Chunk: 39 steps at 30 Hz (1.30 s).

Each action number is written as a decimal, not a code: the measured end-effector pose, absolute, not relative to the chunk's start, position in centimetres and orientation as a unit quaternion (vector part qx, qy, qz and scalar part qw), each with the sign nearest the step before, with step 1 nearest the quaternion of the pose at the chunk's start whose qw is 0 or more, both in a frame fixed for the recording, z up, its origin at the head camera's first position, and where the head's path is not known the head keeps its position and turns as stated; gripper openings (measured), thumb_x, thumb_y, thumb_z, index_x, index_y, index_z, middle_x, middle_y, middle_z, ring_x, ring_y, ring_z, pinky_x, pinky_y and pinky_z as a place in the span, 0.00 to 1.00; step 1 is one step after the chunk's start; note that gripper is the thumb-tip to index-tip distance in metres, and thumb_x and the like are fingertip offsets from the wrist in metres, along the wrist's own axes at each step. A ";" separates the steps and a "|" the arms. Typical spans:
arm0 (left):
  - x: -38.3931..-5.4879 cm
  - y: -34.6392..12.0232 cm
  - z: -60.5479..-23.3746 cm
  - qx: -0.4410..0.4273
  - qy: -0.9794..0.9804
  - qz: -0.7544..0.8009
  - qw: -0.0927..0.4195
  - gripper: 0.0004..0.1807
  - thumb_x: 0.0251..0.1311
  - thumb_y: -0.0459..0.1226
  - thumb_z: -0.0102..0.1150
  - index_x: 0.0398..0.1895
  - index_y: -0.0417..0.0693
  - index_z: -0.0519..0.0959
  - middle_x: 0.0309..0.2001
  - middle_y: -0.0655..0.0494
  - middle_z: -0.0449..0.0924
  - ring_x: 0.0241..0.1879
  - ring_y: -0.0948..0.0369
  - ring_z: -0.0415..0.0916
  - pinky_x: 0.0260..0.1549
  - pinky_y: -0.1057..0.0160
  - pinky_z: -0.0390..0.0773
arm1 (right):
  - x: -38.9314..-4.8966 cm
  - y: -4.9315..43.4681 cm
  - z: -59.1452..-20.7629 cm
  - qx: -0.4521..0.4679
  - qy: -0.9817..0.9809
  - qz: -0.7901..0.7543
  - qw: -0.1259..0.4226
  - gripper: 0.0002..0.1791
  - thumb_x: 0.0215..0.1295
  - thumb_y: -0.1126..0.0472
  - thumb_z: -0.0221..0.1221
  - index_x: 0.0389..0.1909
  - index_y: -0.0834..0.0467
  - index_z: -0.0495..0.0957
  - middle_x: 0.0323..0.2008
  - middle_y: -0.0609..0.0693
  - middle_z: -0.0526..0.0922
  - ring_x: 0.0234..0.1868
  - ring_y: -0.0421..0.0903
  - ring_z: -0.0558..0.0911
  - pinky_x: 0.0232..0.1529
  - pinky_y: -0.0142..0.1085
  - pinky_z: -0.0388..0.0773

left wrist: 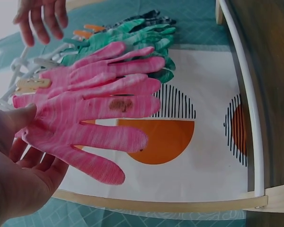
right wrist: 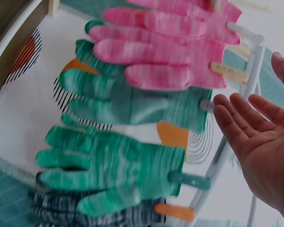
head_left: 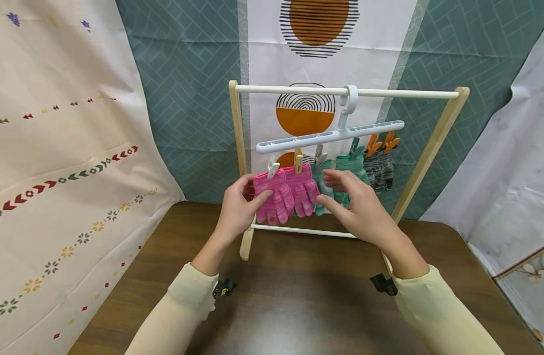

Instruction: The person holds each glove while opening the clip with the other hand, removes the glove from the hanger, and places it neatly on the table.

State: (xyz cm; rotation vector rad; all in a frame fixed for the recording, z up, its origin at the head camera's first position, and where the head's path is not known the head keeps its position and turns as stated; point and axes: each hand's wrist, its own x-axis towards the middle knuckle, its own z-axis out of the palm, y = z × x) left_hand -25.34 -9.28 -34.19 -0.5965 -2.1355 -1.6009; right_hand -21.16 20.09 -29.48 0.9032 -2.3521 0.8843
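Observation:
My left hand (head_left: 236, 209) pinches the outer pink glove (head_left: 272, 197) near its cuff, thumb in front and fingers behind. A white clothespin (head_left: 273, 169) is on that cuff. Beside it hangs a second pink glove (head_left: 302, 190) from a beige clothespin (head_left: 298, 161); in the left wrist view, a dark brown mark shows on a pink finger. My right hand (head_left: 362, 209) is held with loosely bent fingers and nothing in its grasp. In the right wrist view, its fingertips are close to the grey clothespin (right wrist: 207, 105) on a green glove (right wrist: 142, 106); contact is unclear.
A pale blue hanger (head_left: 329, 137) hooks over the white bar (head_left: 294, 89) of a wooden-sided rack (head_left: 425, 158). Further right hang another green glove (head_left: 349, 165) and dark patterned gloves (head_left: 379, 170) on orange clothespins (head_left: 390, 142). The rack stands on a brown table (head_left: 289, 296) before patterned cloth.

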 end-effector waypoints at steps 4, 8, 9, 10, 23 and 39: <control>-25.5 -9.3 -34.2 -0.220 -0.754 -0.586 0.199 0.19 0.66 0.35 0.74 0.58 0.39 0.83 0.44 0.49 0.87 0.40 0.55 0.84 0.40 0.64 0.84 | -21.5 18.7 -28.9 0.346 -0.843 0.344 0.226 0.30 0.74 0.61 0.67 0.72 0.64 0.71 0.59 0.58 0.82 0.60 0.52 0.82 0.61 0.51 0.81; -25.6 -9.3 -34.1 -0.233 -0.738 -0.603 0.194 0.19 0.67 0.33 0.72 0.58 0.37 0.83 0.46 0.47 0.88 0.40 0.54 0.84 0.41 0.64 0.85 | -21.9 17.3 -28.4 0.365 -0.825 0.373 0.218 0.28 0.74 0.64 0.66 0.71 0.65 0.72 0.59 0.59 0.82 0.59 0.52 0.83 0.59 0.49 0.82; -25.6 -9.3 -34.1 -0.235 -0.734 -0.607 0.193 0.19 0.67 0.33 0.72 0.59 0.37 0.83 0.46 0.47 0.88 0.41 0.54 0.84 0.41 0.63 0.86 | -22.0 17.0 -28.3 0.368 -0.820 0.380 0.217 0.28 0.74 0.65 0.66 0.71 0.65 0.72 0.60 0.59 0.82 0.59 0.53 0.83 0.59 0.49 0.83; -25.7 -9.3 -34.1 -0.237 -0.732 -0.610 0.191 0.18 0.67 0.33 0.72 0.58 0.36 0.83 0.46 0.46 0.88 0.41 0.54 0.84 0.42 0.63 0.86 | -22.2 16.7 -28.3 0.369 -0.818 0.385 0.216 0.28 0.74 0.65 0.66 0.71 0.65 0.72 0.60 0.59 0.83 0.59 0.52 0.83 0.58 0.48 0.83; -25.7 -9.4 -34.0 -0.225 -0.724 -0.627 0.177 0.17 0.69 0.33 0.70 0.57 0.34 0.84 0.45 0.41 0.88 0.40 0.51 0.84 0.39 0.65 0.84 | -23.5 13.1 -27.7 0.357 -0.798 0.451 0.180 0.27 0.78 0.61 0.62 0.73 0.66 0.71 0.66 0.58 0.81 0.67 0.51 0.81 0.64 0.44 0.79; -25.2 -9.3 -33.8 -0.215 -0.715 -0.644 0.165 0.16 0.70 0.32 0.69 0.57 0.34 0.84 0.43 0.41 0.88 0.36 0.56 0.83 0.35 0.66 0.83 | -24.9 10.4 -28.0 0.325 -0.766 0.516 0.203 0.26 0.77 0.62 0.63 0.72 0.66 0.73 0.64 0.56 0.83 0.64 0.49 0.83 0.63 0.40 0.79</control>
